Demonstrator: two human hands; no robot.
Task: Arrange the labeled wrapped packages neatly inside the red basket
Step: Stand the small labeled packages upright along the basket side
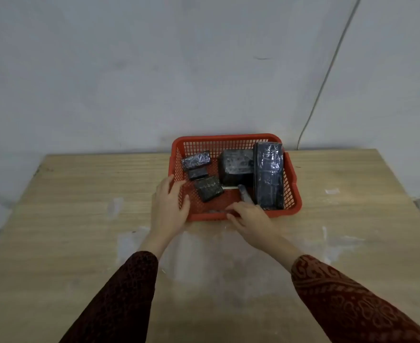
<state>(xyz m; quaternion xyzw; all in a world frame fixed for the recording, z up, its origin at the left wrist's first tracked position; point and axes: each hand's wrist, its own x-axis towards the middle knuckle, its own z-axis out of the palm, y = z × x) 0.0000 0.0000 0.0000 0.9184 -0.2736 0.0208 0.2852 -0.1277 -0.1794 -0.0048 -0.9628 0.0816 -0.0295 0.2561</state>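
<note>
The head camera looks forward and down, close over the table, facing the wall.

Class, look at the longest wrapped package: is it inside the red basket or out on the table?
Inside. The longest package lies along the red basket's right wall, within its rim.

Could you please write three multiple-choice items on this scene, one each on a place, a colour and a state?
1. Where does the longest wrapped package lie?
A. along the basket's right wall
B. on the table outside
C. at the left wall

2. What colour is the basket?
A. blue
B. red
C. green

3. How is the left hand placed?
A. lifting a package
B. flat on the table, far away
C. on the basket's near left corner

Answers: 1 A, it lies against the right side; 2 B, the mesh plastic is red; 3 C, its fingers lie over the rim there.
</note>
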